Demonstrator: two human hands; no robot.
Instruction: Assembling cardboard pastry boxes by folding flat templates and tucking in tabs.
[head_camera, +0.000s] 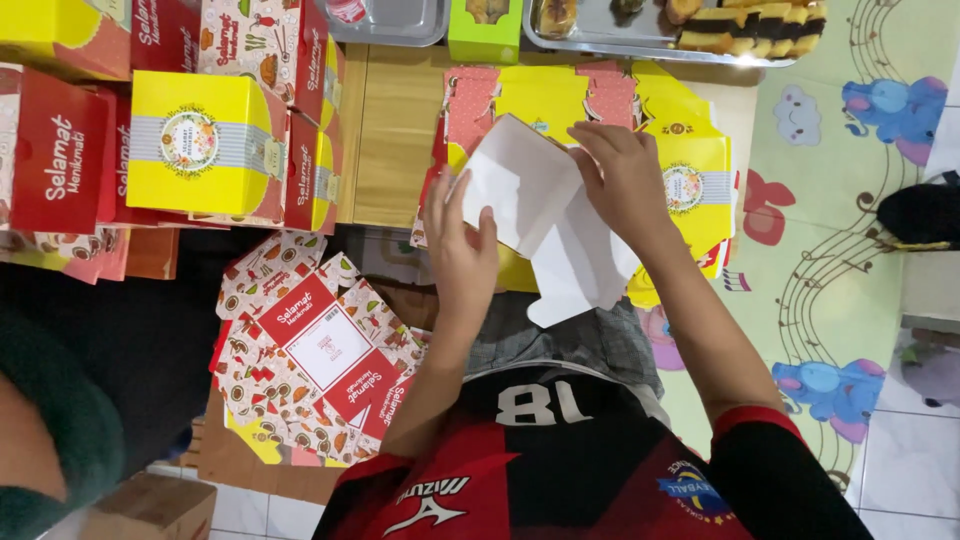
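Low wooden table was ringed by finished boxes; before it, an unfolded white carton blank was pinched by left hand and right hand, folding barely begun.

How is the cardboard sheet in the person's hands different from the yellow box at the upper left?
The cardboard sheet shows its plain white side; the yellow box shows a round label. The sheet is unfolded and only partly bent, the box fully assembled. The left hand and right hand hold the sheet; the box sits stacked, untouched.
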